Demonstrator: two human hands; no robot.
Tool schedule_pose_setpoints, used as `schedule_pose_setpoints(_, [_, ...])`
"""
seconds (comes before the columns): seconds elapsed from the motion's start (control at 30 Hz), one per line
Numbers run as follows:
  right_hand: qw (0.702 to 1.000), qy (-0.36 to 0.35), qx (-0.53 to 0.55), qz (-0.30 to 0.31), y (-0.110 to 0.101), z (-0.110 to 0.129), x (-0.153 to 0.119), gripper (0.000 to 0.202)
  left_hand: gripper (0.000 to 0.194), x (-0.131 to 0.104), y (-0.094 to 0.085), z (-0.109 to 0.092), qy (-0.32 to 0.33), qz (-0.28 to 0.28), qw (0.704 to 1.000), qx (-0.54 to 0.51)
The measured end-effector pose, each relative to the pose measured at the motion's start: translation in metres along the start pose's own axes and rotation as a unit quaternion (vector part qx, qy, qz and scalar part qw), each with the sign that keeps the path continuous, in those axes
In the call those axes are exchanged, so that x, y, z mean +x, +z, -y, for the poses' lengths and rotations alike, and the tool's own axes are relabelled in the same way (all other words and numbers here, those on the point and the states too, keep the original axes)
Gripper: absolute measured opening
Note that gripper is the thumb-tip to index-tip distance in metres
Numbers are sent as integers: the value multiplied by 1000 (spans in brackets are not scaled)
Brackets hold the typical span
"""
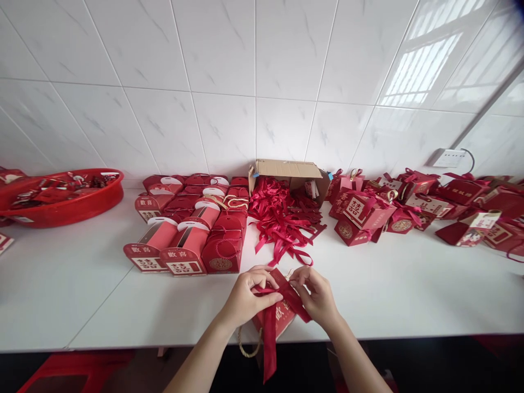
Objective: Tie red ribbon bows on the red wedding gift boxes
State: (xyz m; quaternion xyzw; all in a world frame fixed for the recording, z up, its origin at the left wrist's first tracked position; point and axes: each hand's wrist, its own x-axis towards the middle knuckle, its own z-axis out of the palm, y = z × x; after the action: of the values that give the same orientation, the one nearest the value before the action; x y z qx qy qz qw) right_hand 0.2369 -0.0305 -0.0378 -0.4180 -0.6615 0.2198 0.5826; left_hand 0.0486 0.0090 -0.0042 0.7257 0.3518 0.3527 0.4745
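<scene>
A red gift box (pixel 282 322) with pale lettering stands at the table's front edge, between my hands. A gold cord handle (pixel 250 349) hangs down on its left side. Across its top lies a red satin ribbon (pixel 269 344), one tail dangling past the table edge. My left hand (pixel 254 292) pinches the ribbon with thumb and fingers on the left of the box. My right hand (pixel 313 292) has its fingers closed on the ribbon at the right, near the top of the box. The exact hold of the right fingertips is partly hidden.
Rows of red gift boxes (pixel 182 248) stand left of centre. A cardboard carton (pixel 286 168) on its side spills loose red ribbons (pixel 278 218). Several ribboned boxes (pixel 368 210) are piled at right. A red plastic basin (pixel 82 204) holds small packets at far left. A socket strip (pixel 449 158) is near the wall.
</scene>
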Motion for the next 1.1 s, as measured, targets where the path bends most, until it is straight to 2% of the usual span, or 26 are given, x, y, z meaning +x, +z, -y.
schedule_pose_setpoints(0.1, [1000, -17, -20, 2, -3, 2, 1, 18, 45, 0, -2, -3, -23, 5, 1000, -17])
schedule_pose_setpoints(0.3, [997, -51, -31, 46, -10, 7, 0, 20, 43, -1, 1, -6, -50, -13, 998, -28])
schedule_pose_setpoints(0.47, [996, -77, -48, 22, -9, 4, 0, 23, 22, 0, 3, -2, -59, -4, 998, -26])
schedule_pose_setpoints(0.63, [995, -78, -61, -33, -5, -2, -1, 27, 20, 0, -2, -4, -64, 12, 998, -14])
schedule_pose_setpoints(0.73, [994, -66, -65, -50, -4, -3, -2, 26, 10, 0, -6, -9, -71, 42, 997, -6])
schedule_pose_setpoints(0.83, [994, -66, -72, -41, -7, 1, -2, 22, 13, 0, -8, -13, -72, 52, 996, -15])
schedule_pose_setpoints(1.0, [991, -101, -83, 2, -13, 10, 0, 21, 10, 1, -2, -14, -83, 32, 996, -20])
schedule_pose_setpoints(1.1, [987, -121, -103, -6, -13, 13, 3, 22, 10, 1, 1, -12, -87, 36, 995, -18])
